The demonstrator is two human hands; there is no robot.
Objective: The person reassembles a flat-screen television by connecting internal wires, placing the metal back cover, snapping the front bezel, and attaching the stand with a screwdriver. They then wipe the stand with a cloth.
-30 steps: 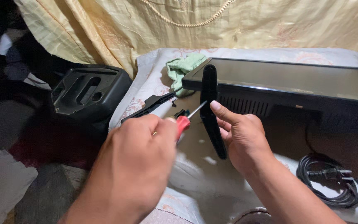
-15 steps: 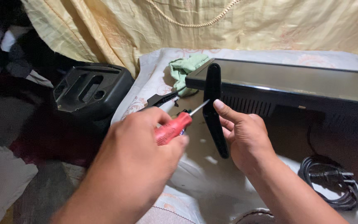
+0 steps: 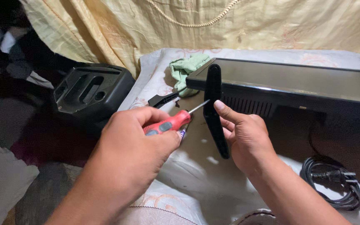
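A: Two hands on it. Left hand (image 3: pixel 132 141) is closed round a red-handled screwdriver (image 3: pixel 169 123), shaft angled up and right, tip touching or just short of the black stand arm (image 3: pixel 214 110), can't tell which

B: Right hand?

A: Right hand (image 3: pixel 244 139) grips that arm from behind, fingers wrapped, thumb pressed on its front edge. Looks like it's bracing the part upright so the driver tip has something steady to push on

B: Where's the arm relative to the monitor?

A: Standing on edge just in front of the black monitor (image 3: pixel 296 85), which lies flat on the pale floral cloth (image 3: pixel 180 183), vented side facing the camera. Arm's top end overlaps the monitor's left corner; whether attached there, can't tell

B: Anything else around?

A: Green rag (image 3: pixel 186 66) by the monitor's far left corner, small black bracket (image 3: pixel 163 100) just below it. Black plastic base (image 3: pixel 89 89) sits off the cloth to the left, well apart. Coiled power cord (image 3: pixel 334 185) near the right wrist. Yellow curtain (image 3: pixel 230 25) behind everything
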